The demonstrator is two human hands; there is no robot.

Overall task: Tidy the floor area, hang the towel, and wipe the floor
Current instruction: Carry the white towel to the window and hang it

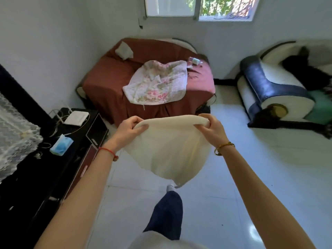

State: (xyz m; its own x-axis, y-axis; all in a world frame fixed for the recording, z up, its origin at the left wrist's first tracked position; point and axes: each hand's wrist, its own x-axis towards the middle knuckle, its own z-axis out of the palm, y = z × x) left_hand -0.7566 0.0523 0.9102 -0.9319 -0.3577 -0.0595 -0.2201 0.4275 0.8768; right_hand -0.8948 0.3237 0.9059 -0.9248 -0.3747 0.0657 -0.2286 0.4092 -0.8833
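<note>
A cream towel (168, 150) hangs spread in the air in front of me, above the white tiled floor (251, 177). My left hand (128, 129) grips its top left corner with curled fingers. My right hand (212, 129) grips the top right corner the same way. The towel's top edge stretches between both hands and its lower part sags down toward my leg (166, 212).
A sofa with a brown cover (111, 87) and a floral blanket (158, 83) stands ahead. A blue and white armchair (265, 90) is at the right. A black cabinet (62, 159) with a router (76, 118) and a tissue pack (61, 144) lines the left.
</note>
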